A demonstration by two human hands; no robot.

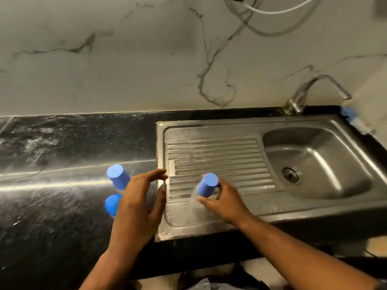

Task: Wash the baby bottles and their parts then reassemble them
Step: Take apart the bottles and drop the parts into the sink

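The left grip (140, 197) hovers nearest, fingers spread and thumb apart, holding nothing; just to its left on the black tabletop (52, 216) stand 2 bottles, the near bottle (112, 204) partly hidden behind its knuckles and the far bottle (117, 176) just beyond, both with blue caps on. To its right, the right grip (222, 204) is curled round the clear body of a baby bottle (207, 185), pinching it below its blue cap; the bottle stands or hangs low over the front of the ribbed drainboard (219, 155), and motion blur hides whether it touches. Beyond and to the right of that grip lies the steel sink basin (335, 147), which looks dry, with the tap (310, 88) behind it not running. All 3 bottles look fully assembled, so the work seems to be at its start: bringing bottles to the sink. The next move likely calls for the free left grip to take the cap and pull it off, so the parts can be separated for washing.
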